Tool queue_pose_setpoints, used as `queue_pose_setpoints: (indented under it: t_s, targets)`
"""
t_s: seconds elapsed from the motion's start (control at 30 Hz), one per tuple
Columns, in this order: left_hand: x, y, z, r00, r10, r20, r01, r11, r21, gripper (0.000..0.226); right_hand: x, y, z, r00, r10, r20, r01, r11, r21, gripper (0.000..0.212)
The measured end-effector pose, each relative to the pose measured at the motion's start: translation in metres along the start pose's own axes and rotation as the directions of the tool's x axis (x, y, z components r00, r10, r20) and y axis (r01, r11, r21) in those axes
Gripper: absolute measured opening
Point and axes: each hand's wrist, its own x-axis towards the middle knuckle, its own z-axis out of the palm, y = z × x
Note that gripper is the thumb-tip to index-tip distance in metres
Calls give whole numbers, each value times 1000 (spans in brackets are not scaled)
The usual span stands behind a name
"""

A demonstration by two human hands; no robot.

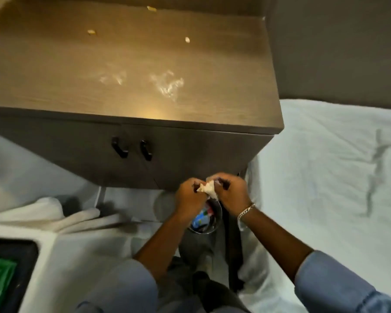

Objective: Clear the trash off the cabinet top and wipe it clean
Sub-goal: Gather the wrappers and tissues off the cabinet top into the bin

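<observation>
Both hands, left hand (190, 190) and right hand (231, 192), are pinching a crumpled wad (207, 188) over the bin (207, 220) at 6 o'clock. It looks light and soft. Three scraps (91, 32) are lying on the worktop (54, 86) toward 12, needing fingertip pinches.

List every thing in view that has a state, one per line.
Cabinet top: smeared, three scraps left on it.
Cabinet doors: shut.
Crumpled tissue: pinched between both hands, over the bin.
Trash bin: open, trash inside.
Left hand: closed on the tissue.
Right hand: closed on the tissue.
</observation>
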Motion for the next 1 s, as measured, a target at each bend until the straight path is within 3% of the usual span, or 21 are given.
queue_pose_setpoints:
  t_s: [0.17,0.33,0.4,0.47,0.53,0.6,0.67,0.77,0.87,1.0]
  targets:
    - [49,-85,71,987,-161,0,161,986,44,17,-1,134,47,955,293,-51,-297,949,-103,28]
    - [94,-149,89,905,-378,197,300,893,336,55,3,214,83,867,498,21,-495,866,-72,48]
    - [95,-159,79,899,-381,219,309,902,301,52,-1,223,80,847,530,44,-523,845,-110,49]
    - [82,-152,65,907,-355,229,331,934,136,48,-4,214,66,834,546,77,-539,837,-91,44]
    - [66,-128,52,894,-366,256,391,919,-52,54,0,185,46,860,501,97,-495,865,-78,36]
    - [50,-91,39,916,-300,265,341,931,-127,52,5,145,26,910,399,115,-392,916,-82,34]
    - [33,-43,18,956,-156,247,202,964,-173,47,10,89,5,965,236,114,-235,972,-20,29]
    - [14,35,-22,977,96,189,-53,973,-224,43,22,1,-28,992,-18,123,9,997,74,27]
    - [8,102,-67,938,339,64,-314,915,-253,37,44,-85,-59,981,-183,58,173,974,147,23]
    - [41,167,-131,869,481,-117,-495,838,-228,33,110,-172,-80,937,-343,-61,348,929,127,17]
